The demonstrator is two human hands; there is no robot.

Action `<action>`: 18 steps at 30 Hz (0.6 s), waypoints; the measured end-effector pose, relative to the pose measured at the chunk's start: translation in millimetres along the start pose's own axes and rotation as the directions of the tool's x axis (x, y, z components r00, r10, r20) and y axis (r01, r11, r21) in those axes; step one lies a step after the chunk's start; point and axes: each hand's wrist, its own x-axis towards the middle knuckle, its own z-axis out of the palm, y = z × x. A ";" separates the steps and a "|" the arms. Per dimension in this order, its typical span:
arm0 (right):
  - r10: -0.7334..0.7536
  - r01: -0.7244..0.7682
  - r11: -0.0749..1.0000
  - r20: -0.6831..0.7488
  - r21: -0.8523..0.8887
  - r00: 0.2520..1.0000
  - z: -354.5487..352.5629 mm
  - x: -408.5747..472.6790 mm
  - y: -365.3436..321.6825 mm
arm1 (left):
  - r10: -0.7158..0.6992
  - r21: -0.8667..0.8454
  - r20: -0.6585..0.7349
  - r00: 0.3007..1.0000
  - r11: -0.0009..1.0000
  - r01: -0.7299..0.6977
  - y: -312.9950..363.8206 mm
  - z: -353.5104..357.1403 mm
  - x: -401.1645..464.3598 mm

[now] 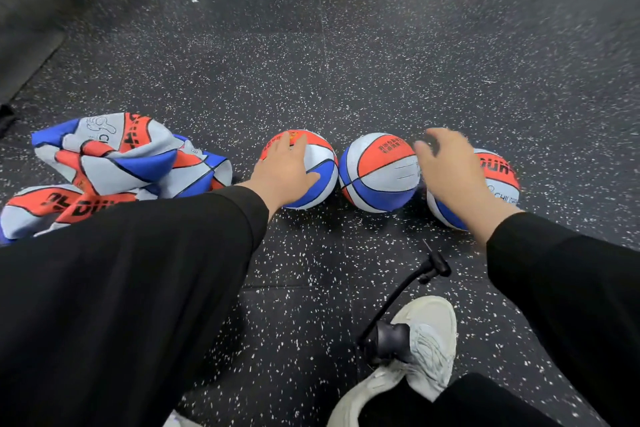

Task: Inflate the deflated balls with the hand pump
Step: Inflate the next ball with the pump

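We see three round balls in a row on the speckled floor [346,45]. Landmark is the middle ball [379,172]. Left of it, nearly touching, the left ball [320,168]; right of it, the right ball [498,180]. Further left of the middle ball, a heap of flat balls [114,163], still without air.

Left hand [284,172] lies flat on top of the left ball, fingers straight, thumb spread, pressing not gripping. Right hand [450,170] sits over the right ball beside the middle ball, fingers loosely bent; blurred, so we cannot tell whether it touches the ball, and it holds nothing that we can see.

Pump [391,343] lies on the floor below the middle ball, resting against a pale shoe [429,340], its hose [391,302] running up to the nozzle [434,267] with the needle pointing toward the balls. Neither hand is on it.

Step, we judge: steadying or lining up the filled balls before fetching a flat one.

To do it well: keep palms flat so the balls do not roll off, leave them touching in the row, then pull one flat ball from the heap toward the nozzle, find its valve, push the needle in straight. Risk: a nudged ball rolls away; a slanted needle may harm the valve.
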 end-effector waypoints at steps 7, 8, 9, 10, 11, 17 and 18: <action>0.488 -0.480 0.872 0.125 -0.093 0.864 -16.0 -6.9 84.6 | -0.105 0.013 -0.150 0.983 0.994 0.109 -1.8 15.3 -15.9; 0.455 -0.451 0.890 0.137 -0.063 0.880 -14.5 -9.2 88.7 | -0.099 0.011 -0.131 0.986 0.995 0.101 -3.3 17.5 -15.5; 0.406 -0.405 0.914 0.123 -0.030 0.906 -12.7 -11.3 90.8 | -0.089 0.010 -0.109 0.990 0.996 0.090 -3.8 18.1 -15.3; 0.362 -0.364 0.931 0.100 0.004 0.927 -11.3 -12.8 90.6 | -0.075 0.006 -0.088 0.993 0.997 0.076 -4.4 17.7 -14.3; 0.332 -0.336 0.942 0.090 0.025 0.939 -11.0 -14.2 88.2 | -0.066 0.006 -0.071 0.995 0.998 0.067 -4.0 16.2 -13.3; 0.193 -0.185 0.981 0.164 -0.061 0.968 -9.9 -7.7 81.8 | -0.133 0.030 -0.041 0.990 0.990 0.134 -0.2 2.4 -8.7; 0.184 -0.173 0.982 0.174 -0.074 0.968 -10.3 -5.5 82.5 | -0.124 0.025 -0.023 0.992 0.992 0.125 -1.1 1.0 -7.8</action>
